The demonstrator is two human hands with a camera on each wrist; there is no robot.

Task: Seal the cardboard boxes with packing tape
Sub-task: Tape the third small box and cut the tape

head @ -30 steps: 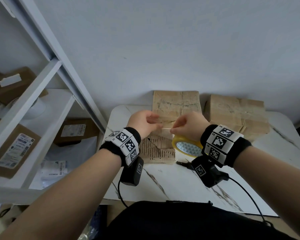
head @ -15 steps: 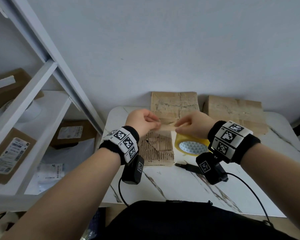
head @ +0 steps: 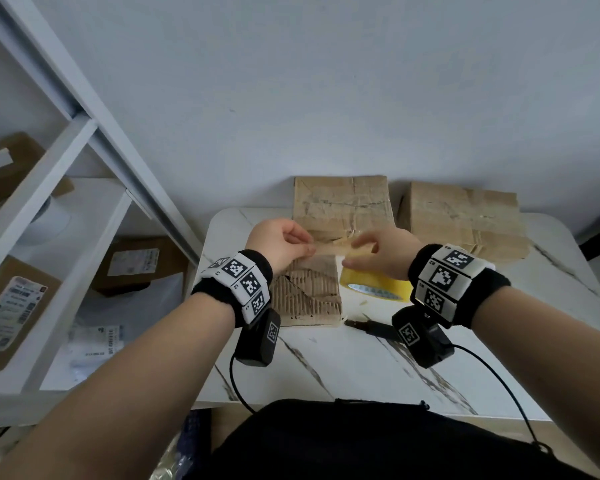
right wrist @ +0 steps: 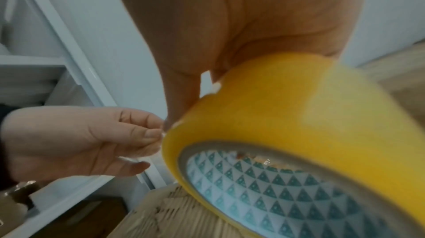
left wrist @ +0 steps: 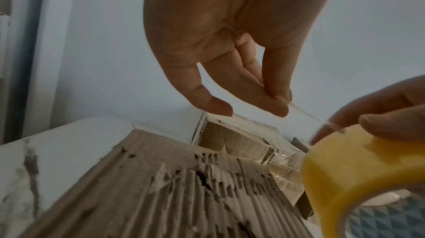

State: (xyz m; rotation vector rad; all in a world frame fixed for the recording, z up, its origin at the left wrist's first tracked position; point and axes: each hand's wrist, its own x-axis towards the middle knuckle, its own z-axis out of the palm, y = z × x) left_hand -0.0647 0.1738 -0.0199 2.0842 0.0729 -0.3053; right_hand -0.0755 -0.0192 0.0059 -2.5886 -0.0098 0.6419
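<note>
Yellow tape roll (right wrist: pixel 299 114) has a blue triangle-patterned core.

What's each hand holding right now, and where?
Left hand pinches the tape's free end; right hand grips the yellow roll by its outer rim.

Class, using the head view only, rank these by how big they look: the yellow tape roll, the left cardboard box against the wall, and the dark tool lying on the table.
1. Left cardboard box
2. Yellow tape roll, partly hidden behind the right hand
3. Dark tool, partly hidden
</note>
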